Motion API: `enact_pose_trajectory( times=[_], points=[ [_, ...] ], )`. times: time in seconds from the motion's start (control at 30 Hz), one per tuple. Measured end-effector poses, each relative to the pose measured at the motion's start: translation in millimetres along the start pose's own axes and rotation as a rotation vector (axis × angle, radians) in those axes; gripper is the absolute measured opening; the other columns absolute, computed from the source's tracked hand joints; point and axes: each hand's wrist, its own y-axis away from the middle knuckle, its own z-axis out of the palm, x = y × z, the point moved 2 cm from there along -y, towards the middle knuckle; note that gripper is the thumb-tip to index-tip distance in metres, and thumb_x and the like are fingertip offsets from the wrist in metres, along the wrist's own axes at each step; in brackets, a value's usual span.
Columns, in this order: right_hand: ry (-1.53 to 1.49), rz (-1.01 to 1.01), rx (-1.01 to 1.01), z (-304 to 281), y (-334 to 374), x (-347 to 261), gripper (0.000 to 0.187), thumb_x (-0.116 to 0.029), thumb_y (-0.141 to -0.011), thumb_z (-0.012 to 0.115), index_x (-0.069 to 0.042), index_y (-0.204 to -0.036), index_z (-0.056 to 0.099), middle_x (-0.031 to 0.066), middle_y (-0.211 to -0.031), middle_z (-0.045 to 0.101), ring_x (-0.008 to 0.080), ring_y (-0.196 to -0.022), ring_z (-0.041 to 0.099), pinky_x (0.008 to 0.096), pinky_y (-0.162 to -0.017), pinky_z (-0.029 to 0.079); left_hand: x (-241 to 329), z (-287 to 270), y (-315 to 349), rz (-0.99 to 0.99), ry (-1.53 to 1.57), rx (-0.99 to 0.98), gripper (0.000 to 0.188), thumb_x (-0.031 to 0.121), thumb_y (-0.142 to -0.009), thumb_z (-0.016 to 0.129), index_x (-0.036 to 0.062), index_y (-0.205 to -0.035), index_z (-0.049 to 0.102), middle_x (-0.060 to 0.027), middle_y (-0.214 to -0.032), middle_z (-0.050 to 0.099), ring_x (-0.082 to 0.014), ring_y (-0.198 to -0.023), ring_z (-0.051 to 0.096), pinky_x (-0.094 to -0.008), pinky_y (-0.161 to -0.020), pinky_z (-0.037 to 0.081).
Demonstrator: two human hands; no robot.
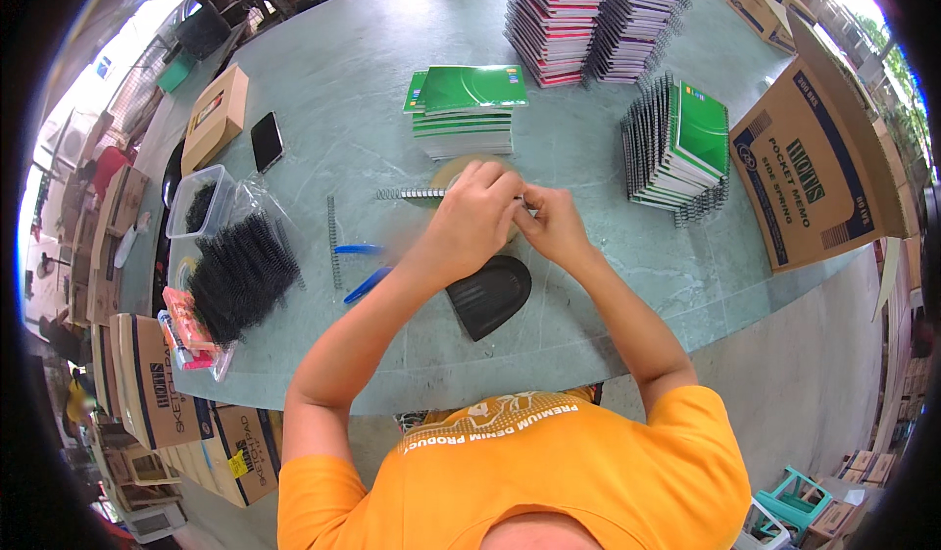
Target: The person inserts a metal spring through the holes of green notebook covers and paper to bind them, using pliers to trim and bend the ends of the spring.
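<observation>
A dark wire spiral coil [407,194] sticks out leftward from under my left hand [477,219], whose fingers are closed around it. Close beside it, my right hand [554,225] is pinched shut near the fingertips of the left; what it grips there is too small to make out. Beneath both hands lies a round tan disc [453,170], mostly covered. Left of my left forearm is a blue-handled tool [365,283], its head hidden by the arm and blur. A loose coil [334,243] lies further left. A black scoop-shaped piece [495,295] rests below the hands.
Green-covered notebooks [466,124] are stacked ahead, with more bound ones [686,148] at right. Tall notebook stacks [559,21] stand behind. A cardboard box [814,168] is far right. At left are black coils [240,275], a clear tub [204,202] and a phone [267,141].
</observation>
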Motion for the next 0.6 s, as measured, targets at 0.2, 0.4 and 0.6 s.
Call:
enact_pose_trajectory(
  times=[0.2,0.4,0.6],
  points=[
    [-0.018,-0.158,0.145,-27,11,-19,0.025,-0.001,-0.079,0.058,-0.006,-0.102,0.064,0.0199,-0.075,0.059,0.0282,-0.058,0.056,0.0342,-0.054,0.042,10,-2,-5,0.055,-0.004,0.111,0.025,0.004,-0.073,0.067,0.0034,-0.097,0.063,-0.0107,-0.097,0.06,-0.0286,-0.093,0.054,-0.0355,-0.08,0.046],
    [0.485,-0.277,0.653,-170,11,-46,0.043,0.011,-0.081,0.05,-0.006,-0.12,0.058,0.0106,-0.12,0.061,0.0171,-0.099,0.061,0.0291,-0.082,0.047,12,-29,2,-0.059,-0.112,0.227,0.028,0.011,-0.075,0.071,0.0069,-0.102,0.065,-0.0111,-0.101,0.061,-0.0277,-0.095,0.056,-0.0339,-0.082,0.045],
    [0.925,-0.114,0.474,-180,27,38,0.035,-0.026,-0.089,0.056,-0.009,-0.12,0.058,0.0113,-0.124,0.057,0.029,-0.121,0.048,0.0428,-0.101,0.035,-4,-6,24,-0.071,-0.018,0.092,0.025,0.009,-0.076,0.07,0.0065,-0.101,0.065,-0.0115,-0.101,0.06,-0.0278,-0.096,0.057,-0.0345,-0.081,0.046]
  ],
)
